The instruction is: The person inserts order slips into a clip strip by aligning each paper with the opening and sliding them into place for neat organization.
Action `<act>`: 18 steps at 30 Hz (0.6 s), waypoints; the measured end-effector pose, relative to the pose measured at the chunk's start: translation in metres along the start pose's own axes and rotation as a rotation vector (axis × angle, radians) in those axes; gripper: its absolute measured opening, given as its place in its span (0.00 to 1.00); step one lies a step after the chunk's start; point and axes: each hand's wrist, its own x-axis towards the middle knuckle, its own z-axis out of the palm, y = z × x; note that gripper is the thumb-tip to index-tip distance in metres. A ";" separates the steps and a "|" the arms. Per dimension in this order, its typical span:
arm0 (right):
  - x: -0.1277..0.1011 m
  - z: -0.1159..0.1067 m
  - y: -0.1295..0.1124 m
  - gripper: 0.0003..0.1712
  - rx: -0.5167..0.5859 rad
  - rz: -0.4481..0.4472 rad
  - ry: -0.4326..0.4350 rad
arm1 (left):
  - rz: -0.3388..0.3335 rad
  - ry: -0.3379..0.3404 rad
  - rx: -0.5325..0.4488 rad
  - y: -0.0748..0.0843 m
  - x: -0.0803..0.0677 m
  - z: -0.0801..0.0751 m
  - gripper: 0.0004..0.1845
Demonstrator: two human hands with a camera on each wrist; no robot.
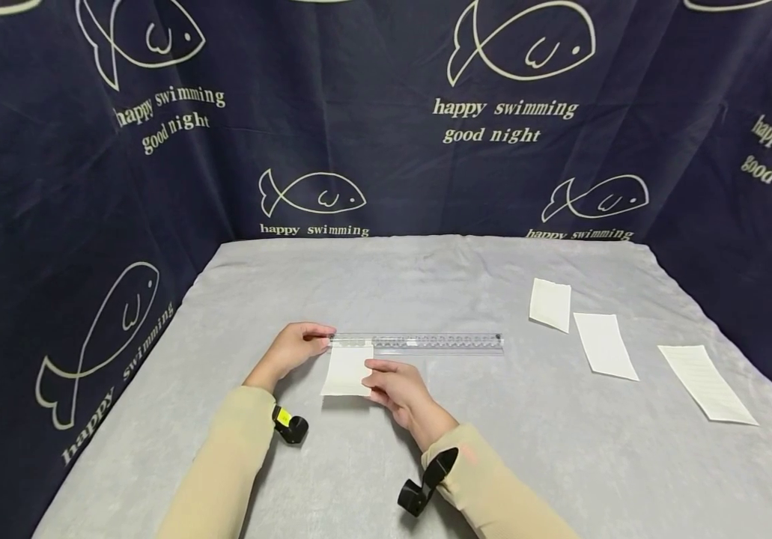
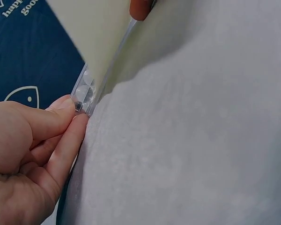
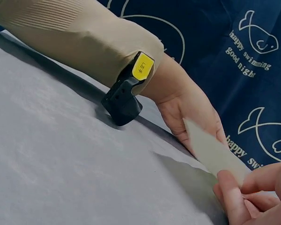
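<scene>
Left wrist view: the left hand's (image 2: 23, 159) thumb and forefinger pinch the near end of a clear plastic ruler (image 2: 86, 91), fingers curled narrowly round its tip. A small paper slip (image 2: 91, 33) lies over the ruler just beyond that grip, its edge running along the ruler's length.

In the right wrist view, the right hand's (image 3: 253, 197) fingertips (image 3: 229, 187) pinch a corner of the slip (image 3: 215, 152), which stands lifted off the grey cloth there.

From the head camera, the left hand (image 1: 291, 349) sits at the ruler's (image 1: 426, 343) left end and the right hand (image 1: 399, 391) at the slip's (image 1: 347, 368) right side, the slip's top edge meeting the ruler. The ruler's right stretch is bare. Three more paper pieces (image 1: 604, 344) lie well apart toward the right of the table (image 1: 561, 449), with open cloth between them and the hands.
</scene>
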 end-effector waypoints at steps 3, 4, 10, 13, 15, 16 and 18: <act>0.001 -0.002 0.000 0.25 0.018 0.006 -0.002 | -0.002 0.000 0.002 -0.001 0.001 0.000 0.13; 0.001 -0.003 0.001 0.25 0.026 0.009 -0.007 | -0.005 0.000 -0.001 -0.001 0.001 0.000 0.13; 0.003 -0.006 0.001 0.25 0.085 0.012 -0.025 | -0.001 -0.002 0.003 -0.001 0.002 -0.001 0.13; 0.003 -0.007 0.001 0.25 0.095 0.008 -0.026 | 0.006 -0.006 0.010 -0.001 0.002 -0.001 0.13; 0.003 -0.008 0.001 0.25 0.099 0.007 -0.028 | 0.002 -0.005 0.002 -0.001 0.001 -0.001 0.13; 0.003 -0.009 0.001 0.25 0.101 0.007 -0.029 | 0.004 -0.006 0.000 -0.001 0.001 -0.001 0.13; 0.003 -0.010 0.001 0.25 0.105 0.004 -0.031 | 0.009 -0.008 -0.003 -0.001 0.001 -0.001 0.13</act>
